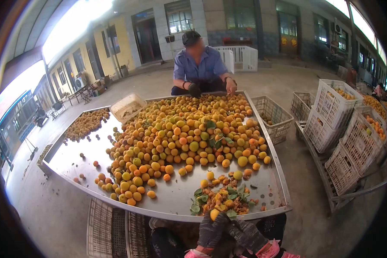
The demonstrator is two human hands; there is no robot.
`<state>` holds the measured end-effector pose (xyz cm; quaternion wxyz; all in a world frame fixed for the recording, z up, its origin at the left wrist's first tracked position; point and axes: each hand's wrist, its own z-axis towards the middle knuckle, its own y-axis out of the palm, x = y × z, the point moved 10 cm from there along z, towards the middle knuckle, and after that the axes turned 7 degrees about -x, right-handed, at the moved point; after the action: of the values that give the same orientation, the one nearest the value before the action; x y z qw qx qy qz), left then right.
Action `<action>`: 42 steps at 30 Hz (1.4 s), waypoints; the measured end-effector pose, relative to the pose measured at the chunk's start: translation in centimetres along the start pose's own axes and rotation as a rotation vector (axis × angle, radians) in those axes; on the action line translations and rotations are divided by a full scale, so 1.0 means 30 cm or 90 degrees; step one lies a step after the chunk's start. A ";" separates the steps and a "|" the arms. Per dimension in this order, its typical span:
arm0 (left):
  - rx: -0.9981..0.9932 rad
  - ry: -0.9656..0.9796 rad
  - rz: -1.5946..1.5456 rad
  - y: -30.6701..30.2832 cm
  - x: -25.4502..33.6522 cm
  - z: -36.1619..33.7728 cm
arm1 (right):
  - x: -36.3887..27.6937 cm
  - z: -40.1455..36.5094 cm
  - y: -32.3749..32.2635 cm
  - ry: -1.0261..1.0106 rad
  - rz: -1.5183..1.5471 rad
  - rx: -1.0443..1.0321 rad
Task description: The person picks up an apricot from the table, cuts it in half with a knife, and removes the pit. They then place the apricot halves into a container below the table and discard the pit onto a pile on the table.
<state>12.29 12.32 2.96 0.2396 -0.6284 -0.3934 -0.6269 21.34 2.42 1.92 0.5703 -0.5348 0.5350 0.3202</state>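
Observation:
My left hand (212, 231), in a dark grey glove, grips a yellow-orange apricot (214, 214) at the table's near edge. Close beside it, my right hand (247, 235), gloved too, has its fingers curled in toward the left; whatever they hold, if anything, is hidden. Just beyond both hands lies a heap of torn apricot flesh (221, 198) mixed with green leaves (198, 202). A large mound of whole apricots (180, 137) covers the middle of the metal table (176, 205).
Opposite sits a person (200, 66) with hands at the mound's far side. Brown apricot pits (88, 124) and a white tub (128, 107) occupy the table's left. Stacked crates (327, 124) stand on a cart at right; another crate (273, 118) is nearer. Crates (99, 232) sit below the near edge.

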 end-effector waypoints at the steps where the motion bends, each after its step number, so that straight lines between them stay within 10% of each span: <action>1: 0.000 0.001 0.001 -0.007 0.021 -0.009 | -0.004 -0.006 -0.009 0.009 -0.094 -0.014; 6: -0.097 -0.132 -0.420 -0.030 -0.132 -0.027 | -0.117 -0.060 -0.080 0.181 0.064 0.034; 9: -0.188 -0.070 -0.007 0.015 -0.067 -0.066 | -0.116 -0.043 -0.027 0.211 0.176 -0.033; 11: -0.186 -0.133 -0.107 0.040 -0.027 -0.122 | -0.188 0.008 0.008 -0.150 0.099 -0.087; 19: -0.136 -0.121 -0.245 0.058 -0.092 -0.139 | -0.076 0.035 0.031 0.006 0.036 -0.113; 21: -0.114 0.119 -0.004 0.019 -0.035 -0.121 | -0.038 0.044 0.032 0.053 0.013 -0.102; 28: -0.213 -0.049 -0.440 0.150 0.013 -0.203 | 0.074 0.084 0.087 0.030 0.156 -0.149; 33: -0.043 0.230 0.164 0.000 -0.006 -0.143 | 0.115 0.095 0.084 -0.017 0.136 -0.066; 42: 0.025 0.020 -0.171 -0.060 -0.175 -0.105 | -0.019 0.057 0.102 -0.102 0.031 -0.021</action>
<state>9.46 9.85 -2.19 0.1716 -0.5553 -0.4824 -0.6554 18.81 4.85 1.39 0.5943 -0.5036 0.4952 0.3846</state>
